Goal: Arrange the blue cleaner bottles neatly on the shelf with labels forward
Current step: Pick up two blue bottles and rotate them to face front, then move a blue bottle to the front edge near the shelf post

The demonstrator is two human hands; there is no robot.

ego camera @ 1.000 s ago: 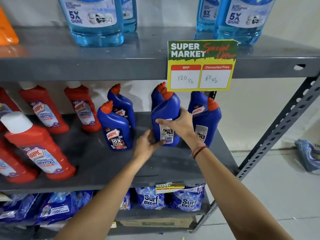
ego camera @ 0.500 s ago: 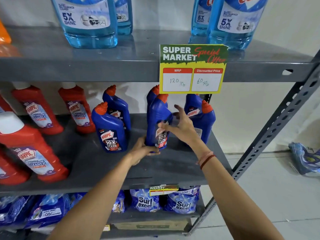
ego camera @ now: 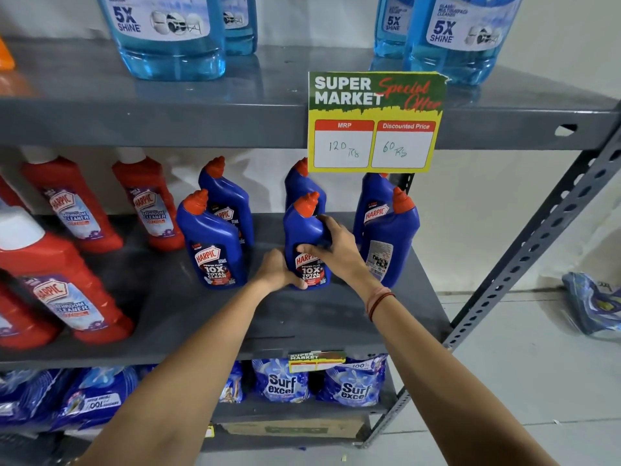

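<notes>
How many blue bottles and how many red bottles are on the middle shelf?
Blue bottles: 6, for example the front-left one
Red bottles, counting ones cut off at the left edge: 5, for example the large front one
Total: 11

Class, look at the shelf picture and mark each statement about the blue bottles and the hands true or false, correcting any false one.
1. Both hands hold the middle front bottle. True: left hand, right hand.
2. That bottle shows its back label. False: its front label faces forward.
3. The right front bottle shows its back label. True.
4. The price card hangs from the lower shelf. False: it hangs from the upper shelf.
5. The left front bottle lies on its side. False: it stands upright.
</notes>
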